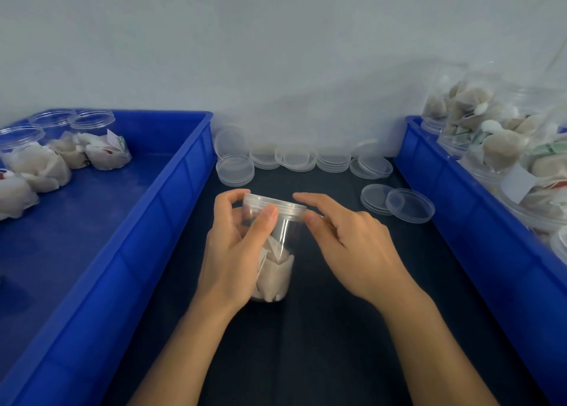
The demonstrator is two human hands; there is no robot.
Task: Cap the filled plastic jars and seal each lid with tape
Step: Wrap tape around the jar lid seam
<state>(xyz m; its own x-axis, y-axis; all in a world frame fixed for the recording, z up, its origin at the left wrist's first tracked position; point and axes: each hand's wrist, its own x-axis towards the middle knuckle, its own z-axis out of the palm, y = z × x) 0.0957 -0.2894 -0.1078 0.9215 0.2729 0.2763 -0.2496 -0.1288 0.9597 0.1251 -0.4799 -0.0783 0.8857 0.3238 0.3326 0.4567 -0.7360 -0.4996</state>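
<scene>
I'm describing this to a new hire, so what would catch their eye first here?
First, the clear jar at centre on the dark table: the left hand grips it, and the right hand touches its lid. Next, the blue bins, the left bin and the right bin, each holding filled jars. Spare lids line the wall.

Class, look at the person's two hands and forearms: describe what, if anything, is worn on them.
Both the left hand and the right hand are bare: no gloves, rings, watch or bracelets show. Both forearms are uncovered right to the bottom edge of the picture, so no sleeve is in view. Fingernails look short and unpainted.
</scene>
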